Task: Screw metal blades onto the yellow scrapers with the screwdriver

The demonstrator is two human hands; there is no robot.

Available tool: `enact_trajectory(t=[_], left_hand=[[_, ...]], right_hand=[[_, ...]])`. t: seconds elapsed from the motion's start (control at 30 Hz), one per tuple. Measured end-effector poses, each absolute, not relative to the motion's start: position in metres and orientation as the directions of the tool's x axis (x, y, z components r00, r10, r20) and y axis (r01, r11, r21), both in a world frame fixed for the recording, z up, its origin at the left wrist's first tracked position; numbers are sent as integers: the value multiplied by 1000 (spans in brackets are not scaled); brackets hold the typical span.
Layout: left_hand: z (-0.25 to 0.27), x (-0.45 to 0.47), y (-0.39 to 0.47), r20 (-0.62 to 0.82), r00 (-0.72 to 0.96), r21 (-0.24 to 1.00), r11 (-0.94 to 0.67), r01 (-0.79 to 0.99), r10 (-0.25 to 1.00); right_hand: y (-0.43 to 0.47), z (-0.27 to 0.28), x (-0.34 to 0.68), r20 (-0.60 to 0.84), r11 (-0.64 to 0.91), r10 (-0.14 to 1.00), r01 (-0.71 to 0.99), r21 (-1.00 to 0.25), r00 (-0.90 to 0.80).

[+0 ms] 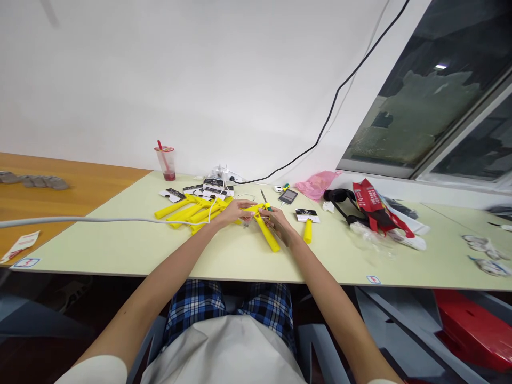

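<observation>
Pale green table (120,256) against white wall (200,80): left hand (235,211) and right hand (279,223), fingers closed, pinch yellow piece (269,234) at upper end, handle slanting toward table edge. Screwdriver (268,206) beside right hand; whether gripped, cannot tell. Fingertips partly hidden. Clear cup (171,161) holds shallow red drink (169,176).

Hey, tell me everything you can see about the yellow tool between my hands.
The yellow tool is bright yellow and looks like smooth plastic. A long, straight bar slants from between your hands toward the table's near edge, leaning to the right and ending bluntly. Its upper part runs crosswise, with fingers of your left hand and right hand at it. They partly hide that end, so finer details are unclear, as is whether the bar touches the table.
</observation>
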State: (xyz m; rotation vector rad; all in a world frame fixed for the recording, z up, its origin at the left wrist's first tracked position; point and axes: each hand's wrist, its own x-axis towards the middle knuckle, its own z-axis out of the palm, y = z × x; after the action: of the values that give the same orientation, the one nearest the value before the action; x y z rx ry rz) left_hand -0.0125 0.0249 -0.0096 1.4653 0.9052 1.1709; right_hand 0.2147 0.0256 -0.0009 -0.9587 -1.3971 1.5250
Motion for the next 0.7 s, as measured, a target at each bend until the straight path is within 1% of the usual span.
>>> enact_trajectory(t=[0.13,0.43,0.7], left_hand=[[-12,-12,28,168,242,986,-167,-27,956],[-15,-13,31,153,190,988,-151,-26,970],[-13,-10,28,148,201,989,-145,-30,968]], right_hand=[[31,-4,215,-6,-28,943,-62,-998,-334],[40,-13,214,-17,-28,942,-28,-999,-335],[39,-12,214,0,-8,954,-27,-1000,-300]])
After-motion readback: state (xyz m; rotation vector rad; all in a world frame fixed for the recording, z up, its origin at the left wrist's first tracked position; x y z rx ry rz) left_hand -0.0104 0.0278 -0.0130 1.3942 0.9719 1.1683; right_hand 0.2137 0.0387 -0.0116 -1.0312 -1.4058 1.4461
